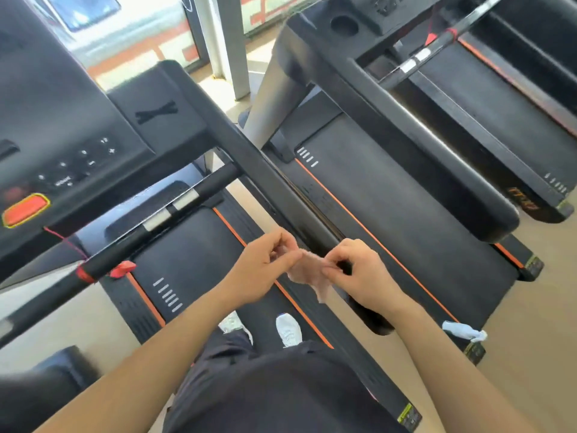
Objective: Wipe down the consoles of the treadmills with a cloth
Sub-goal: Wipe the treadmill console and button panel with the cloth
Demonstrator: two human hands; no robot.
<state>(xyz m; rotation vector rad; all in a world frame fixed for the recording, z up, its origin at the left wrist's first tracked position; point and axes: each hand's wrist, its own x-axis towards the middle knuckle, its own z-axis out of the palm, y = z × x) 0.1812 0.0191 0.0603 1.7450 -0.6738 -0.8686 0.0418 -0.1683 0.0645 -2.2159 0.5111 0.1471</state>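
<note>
Views: one only, a wide-angle camera worn on the person's head; no second view shares the scene.
Direction: forward and steeply down, tilted so that straight edges run diagonally across the frame.
Nearest: the person's dark-clothed torso and both forearms fill the lower frame; the left hand [263, 267] and right hand [359, 273] sit near its middle.
Left side: the near treadmill console [62, 132] is close and cut off by the frame edge.
Below: white shoes [288, 330] on the treadmill belt [187, 251].
Upper right: a second treadmill [390, 195] farther off.
Top: bright windows [131, 29], overexposed.
</note>
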